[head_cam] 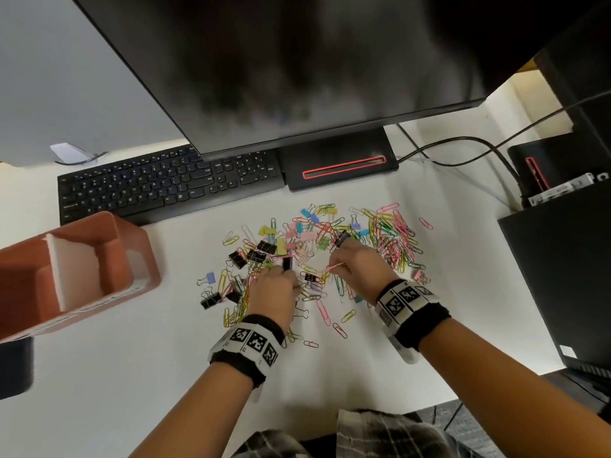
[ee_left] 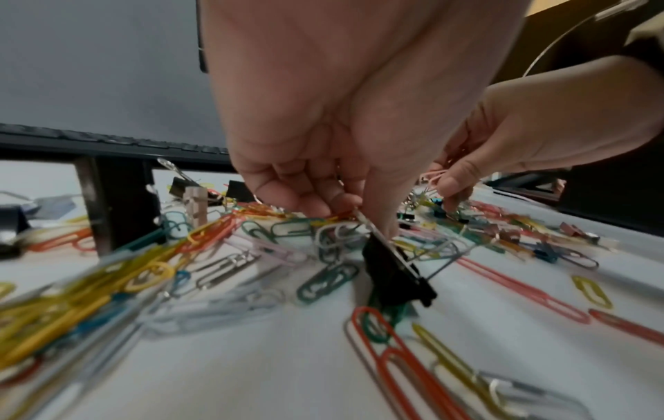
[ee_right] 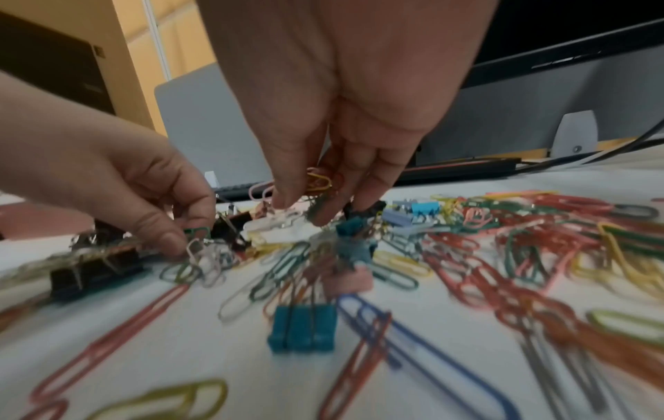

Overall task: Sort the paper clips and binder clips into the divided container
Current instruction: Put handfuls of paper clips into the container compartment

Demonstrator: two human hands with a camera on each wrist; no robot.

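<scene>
A mixed pile of coloured paper clips [head_cam: 390,236] and binder clips [head_cam: 261,252] lies on the white desk [head_cam: 165,375]. Both hands work in its near middle. My left hand [head_cam: 291,276] has its fingers curled and pinches the wire handle of a black binder clip [ee_left: 395,272], which tilts on the desk under the palm. My right hand [head_cam: 334,262] pinches a small bunch of paper clips [ee_right: 318,182], yellow, red and pink, between thumb and fingers just above the pile. The terracotta divided container [head_cam: 20,256] stands at the left edge, its white-lined compartments showing nothing inside.
A black keyboard [head_cam: 165,183] and a monitor [head_cam: 297,67] on its stand base [head_cam: 337,166] sit behind the pile. A black computer case [head_cam: 562,269] and cables [head_cam: 463,143] are on the right. A teal binder clip [ee_right: 302,326] lies close under my right wrist.
</scene>
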